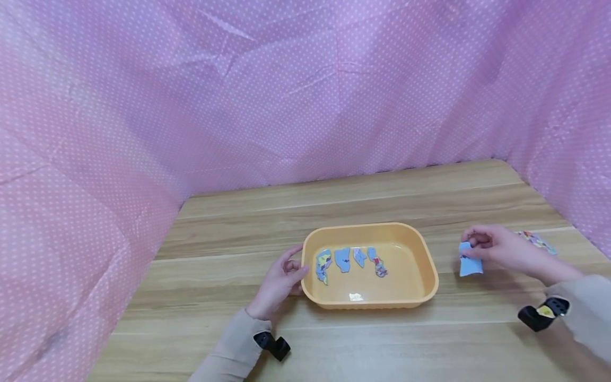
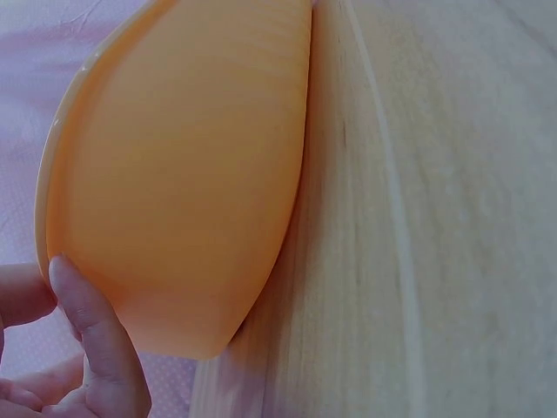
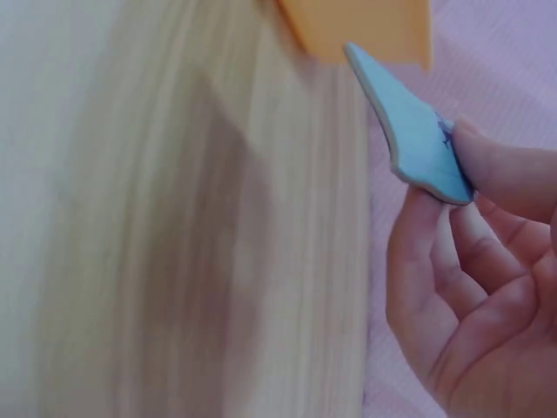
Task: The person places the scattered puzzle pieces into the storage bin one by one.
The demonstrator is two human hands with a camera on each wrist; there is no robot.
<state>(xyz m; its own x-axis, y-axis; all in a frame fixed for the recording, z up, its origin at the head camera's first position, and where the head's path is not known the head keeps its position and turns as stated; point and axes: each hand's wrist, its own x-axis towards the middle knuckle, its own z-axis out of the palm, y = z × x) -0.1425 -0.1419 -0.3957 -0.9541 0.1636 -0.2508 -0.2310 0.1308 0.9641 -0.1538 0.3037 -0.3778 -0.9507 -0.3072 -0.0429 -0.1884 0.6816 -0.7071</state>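
Observation:
A yellow-orange plastic tray point(image 1: 414, 273) stands on the wooden table in the head view. My left hand point(image 1: 278, 278) holds its left end, the thumb point(image 2: 91, 326) against the outside just under the rim. Inside lie several flat puzzle pieces, among them a plain blue one point(image 1: 342, 259) and one with a yellow pattern point(image 1: 323, 264). To the right of the tray, my right hand point(image 1: 496, 249) pinches a light blue puzzle piece point(image 3: 416, 131) between thumb and fingers, raised above the table. A small dark print shows on that piece beside the thumb.
Behind my right wrist, a multicoloured patch of pieces point(image 1: 537, 241) lies on the table, partly hidden by the arm. Pink dotted cloth point(image 1: 286, 106) hangs around the back and sides of the wooden table point(image 1: 238, 223). Each wrist carries a black camera.

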